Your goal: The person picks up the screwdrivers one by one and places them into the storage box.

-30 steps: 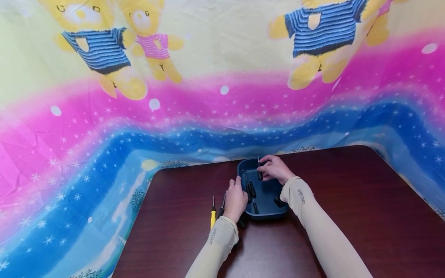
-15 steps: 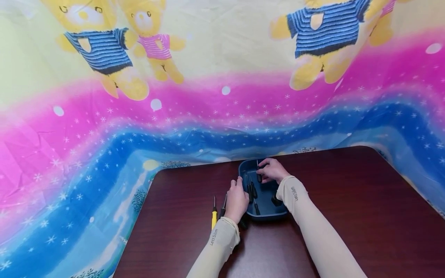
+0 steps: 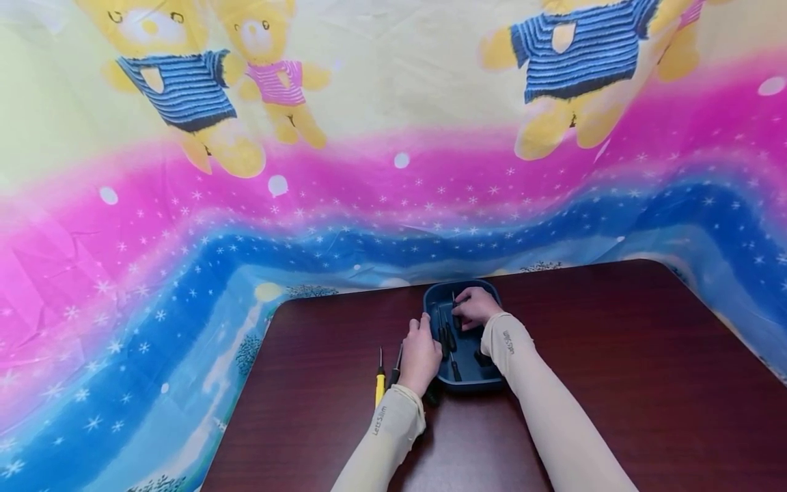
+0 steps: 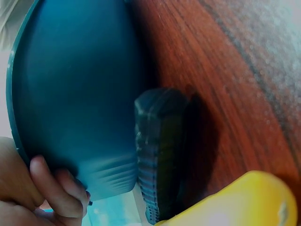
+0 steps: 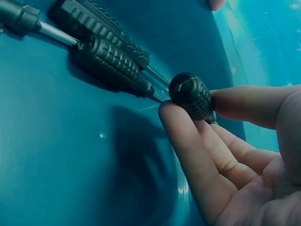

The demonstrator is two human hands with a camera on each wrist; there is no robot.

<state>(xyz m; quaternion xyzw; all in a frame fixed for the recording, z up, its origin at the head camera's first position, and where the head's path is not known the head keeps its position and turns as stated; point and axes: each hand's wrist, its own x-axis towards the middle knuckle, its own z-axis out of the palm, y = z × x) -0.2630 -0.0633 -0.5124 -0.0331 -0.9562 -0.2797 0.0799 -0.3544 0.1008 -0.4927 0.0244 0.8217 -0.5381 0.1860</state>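
My right hand (image 3: pixel 476 307) pinches a black-handled screwdriver (image 5: pixel 190 94) between thumb and fingers, inside the dark blue tray (image 3: pixel 470 386). Its thin shaft points up toward the tray's far end in the head view. Beside it, black-handled screwdrivers (image 5: pixel 113 68) lie along the tray's left side, and a smaller screwdriver (image 3: pixel 456 370) is nearer the front. My left hand (image 3: pixel 421 355) grips the tray's left rim, fingers (image 4: pixel 59 193) against the outer wall in the left wrist view; the thumb is hidden there.
Left of the tray, a yellow-handled screwdriver (image 3: pixel 380 388) and a black-handled one (image 3: pixel 395 376) lie on the dark brown table (image 3: pixel 320 342). My left hand and sleeve partly cover them. A printed bear cloth (image 3: pixel 369 89) hangs behind the table's far edge.
My right hand has moved slightly left and down into the tray with the screwdriver. The left hand stays on the rim, and the view has shifted a little.
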